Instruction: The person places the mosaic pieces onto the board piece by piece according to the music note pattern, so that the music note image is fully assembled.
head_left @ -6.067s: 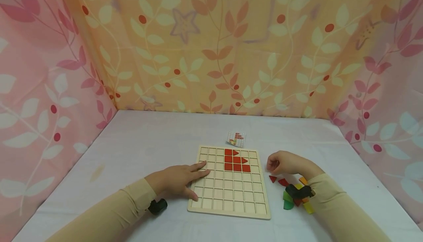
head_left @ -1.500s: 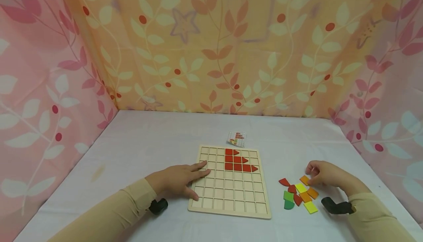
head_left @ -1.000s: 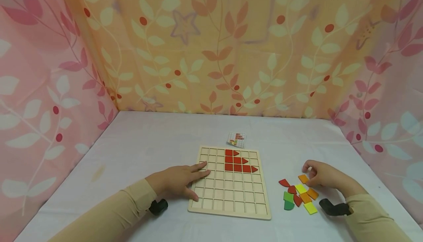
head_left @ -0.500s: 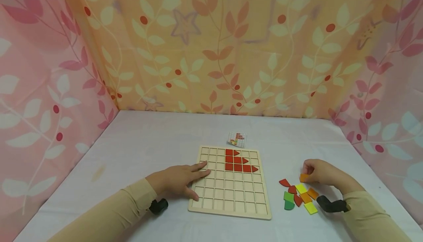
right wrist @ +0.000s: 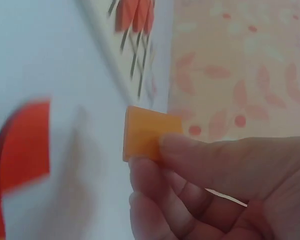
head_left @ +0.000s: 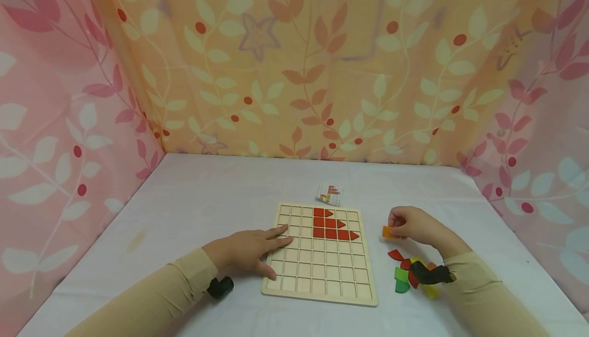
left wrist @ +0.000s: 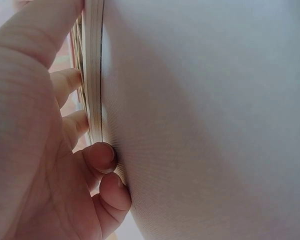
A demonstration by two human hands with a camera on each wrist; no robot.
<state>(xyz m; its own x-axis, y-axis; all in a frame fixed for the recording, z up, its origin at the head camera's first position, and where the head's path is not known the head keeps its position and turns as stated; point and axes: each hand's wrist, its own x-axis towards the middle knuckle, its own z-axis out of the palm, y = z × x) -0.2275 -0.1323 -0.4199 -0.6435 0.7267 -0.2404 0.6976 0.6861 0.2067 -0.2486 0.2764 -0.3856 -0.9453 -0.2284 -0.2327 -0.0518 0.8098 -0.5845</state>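
My right hand (head_left: 411,224) pinches an orange square tile (right wrist: 150,131) between thumb and fingers, raised just right of the board in the head view. My left hand (head_left: 244,250) rests spread on the left edge of the wooden grid board (head_left: 294,270); in the left wrist view its thumb and some fingers lie along the board's side (left wrist: 93,60). Red square tiles (head_left: 331,233) fill three rows of cells toward the board's upper right, each row ending in a red pointed tile (head_left: 354,235).
A small pattern card (head_left: 329,194) lies behind the board. Right of the board are loose tiles, among them a red quarter-round (head_left: 395,254), a light green square (head_left: 401,274) and a dark green rounded one (head_left: 402,287). The right forearm and black wrist camera (head_left: 430,273) partly cover the pile.
A red pointed tile has joined the third row. My right hand then picked the orange square tile from the pile and moved left toward the board. My left hand has stayed still.
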